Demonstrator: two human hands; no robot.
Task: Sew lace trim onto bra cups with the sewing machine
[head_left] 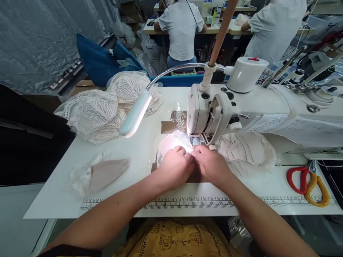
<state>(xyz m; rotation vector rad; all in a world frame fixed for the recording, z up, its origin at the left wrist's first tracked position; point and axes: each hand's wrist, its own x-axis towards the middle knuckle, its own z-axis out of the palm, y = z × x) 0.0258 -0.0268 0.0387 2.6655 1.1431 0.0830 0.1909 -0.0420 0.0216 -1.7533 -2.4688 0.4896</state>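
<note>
A pale fabric cup with lace (171, 141) lies on the sewing machine bed, just left of the needle area. My left hand (177, 166) is closed on its near edge, fingers curled in. Close beside it, my right hand (210, 162) pinches the same lace edge at the right. Both sets of fingertips almost meet in front of the presser foot (205, 138) of the white sewing machine (211, 110). The fingers partly hide the fabric. A lit lamp (136, 113) on a bent neck shines on the piece from the left.
White lace (93, 110) is heaped at the back left; a cut fabric piece (107, 174) lies at the front left. Stacked pale pieces (243, 151) sit right of the needle. Red-and-yellow scissors (308, 184) lie at the right. A printed ruler (187, 203) follows the front edge. Two people sit beyond.
</note>
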